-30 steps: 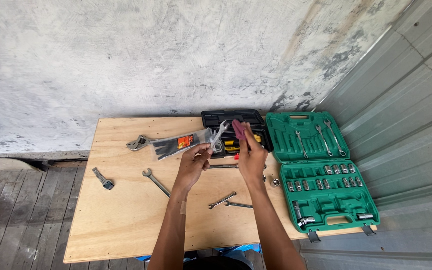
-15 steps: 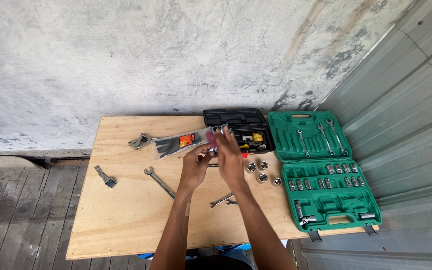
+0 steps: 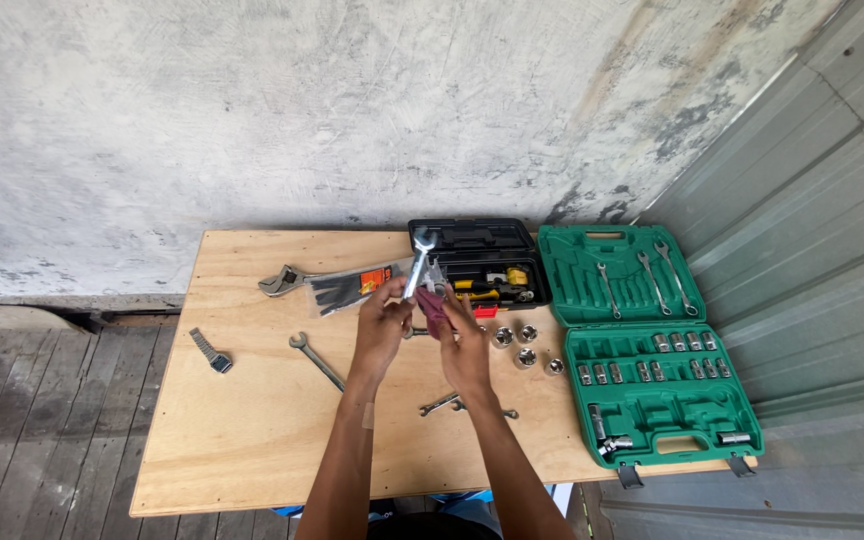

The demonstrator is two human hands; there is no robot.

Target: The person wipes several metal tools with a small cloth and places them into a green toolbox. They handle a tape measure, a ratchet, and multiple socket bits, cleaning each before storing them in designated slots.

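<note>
While both hands are working over the middle of the plywood table point(image 3: 252, 450), the left hand point(image 3: 384, 322) is gripping the shank of a combination wrench point(image 3: 418, 262), holding it upright with its open end pointing toward 12 o'clock, and the right hand point(image 3: 462, 345) is pinching a maroon cloth point(image 3: 435, 308) against the wrench's lower part, fingers closed on the cloth, so this is looking like wiping, and mid-step by my judgement. Wrench and cloth are both sitting above the table, not resting on it, just at 6 o'clock of the black toolbox point(image 3: 479, 262), which is lying open. As for what is left, plenty is lying loose: a long spanner point(image 3: 316, 361) at 9 o'clock of the hands, two small wrenches point(image 3: 464, 405) at 6 o'clock, four sockets point(image 3: 525, 347) at 3 o'clock, an adjustable wrench point(image 3: 282, 281) and a black packet with an orange label point(image 3: 350, 288) at 10 o'clock, and a small dark tool point(image 3: 210, 351) far out at 9 o'clock. The green socket case point(image 3: 652, 360) at 3 o'clock is standing open, three wrenches seated in its lid and several slots empty. Whether any loose piece is already cleaned, cannot tell. Judging from the layout, the job is nearer its start than its end.
</note>
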